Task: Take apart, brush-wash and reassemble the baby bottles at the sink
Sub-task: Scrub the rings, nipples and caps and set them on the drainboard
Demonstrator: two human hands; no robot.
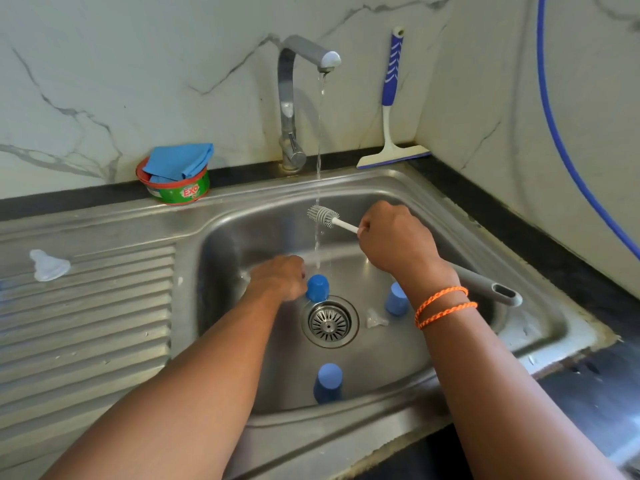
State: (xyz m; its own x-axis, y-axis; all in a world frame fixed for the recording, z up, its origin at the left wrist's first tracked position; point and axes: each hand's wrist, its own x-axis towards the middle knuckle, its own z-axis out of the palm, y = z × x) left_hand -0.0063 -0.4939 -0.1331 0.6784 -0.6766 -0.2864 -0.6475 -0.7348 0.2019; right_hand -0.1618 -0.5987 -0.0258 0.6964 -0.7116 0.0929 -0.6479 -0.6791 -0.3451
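Right hand (394,237): fist clamped on the grey-bristled, white-stemmed bottle brush (323,216), held above the round steel drain (329,322);
Left hand (280,277): fingers curled round a blue plastic cap (318,287) just behind the drain

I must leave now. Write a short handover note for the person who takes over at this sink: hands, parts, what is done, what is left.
Right hand grips the brush, its head under the running water.
Left hand is low in the sink, at a blue cap; whether it grips the cap is unclear.
Two more caps and a nipple lie in the basin; another nipple lies on the drainboard.
No bottle bodies are in view.
Done: parts taken apart.
Left: brushing, rinsing, reassembly.
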